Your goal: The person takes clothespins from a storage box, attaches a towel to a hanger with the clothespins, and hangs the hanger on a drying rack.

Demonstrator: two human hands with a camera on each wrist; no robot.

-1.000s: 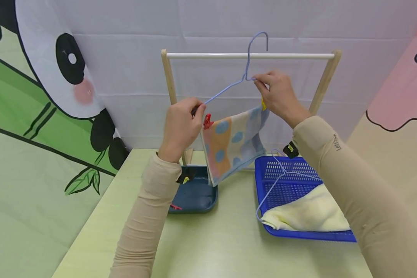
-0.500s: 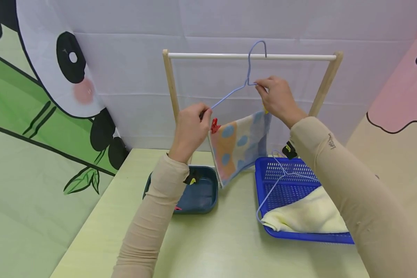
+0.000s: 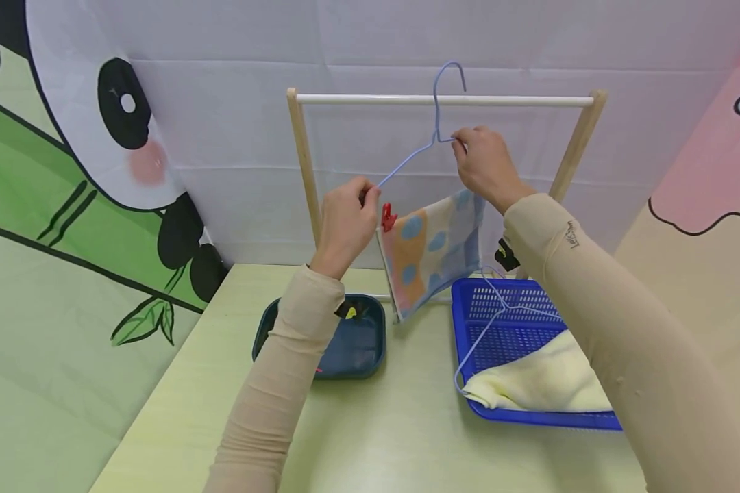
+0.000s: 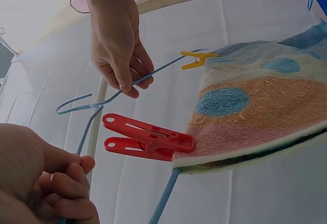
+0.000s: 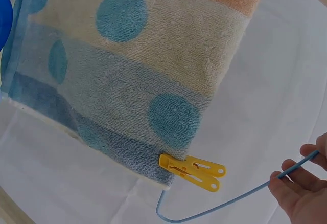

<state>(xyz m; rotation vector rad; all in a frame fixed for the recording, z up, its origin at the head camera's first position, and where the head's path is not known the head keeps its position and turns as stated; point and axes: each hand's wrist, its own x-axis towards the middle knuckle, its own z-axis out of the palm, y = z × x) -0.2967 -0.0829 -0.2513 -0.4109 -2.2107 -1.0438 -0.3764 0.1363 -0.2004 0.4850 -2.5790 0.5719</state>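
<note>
My left hand (image 3: 348, 222) grips one sloping arm of a blue wire hanger (image 3: 407, 161). On the other arm, close to the neck, the fingers of my right hand (image 3: 487, 164) pinch the wire. From the hanger's lower wire hangs a striped, dotted towel (image 3: 438, 246). A red clothespin (image 3: 388, 218) clips its left corner, and a yellow clothespin (image 5: 194, 172) clips the right one, hidden behind my right hand in the head view. The hanger's hook (image 3: 449, 65) rises above the white rail (image 3: 518, 100) and overlaps it in this view.
Wooden posts (image 3: 573, 154) carry the rail at the back of the table. At right, a blue basket (image 3: 459, 329) holds a pale yellow cloth (image 3: 539, 376) and a second blue hanger (image 3: 484, 332). A dark tray (image 3: 360, 356) with a small red item sits at left, partly behind my left forearm.
My left hand has shifted right, carrying the towel's left side with it. The hanger dipped and then rose again, and its hook has moved slightly left.
</note>
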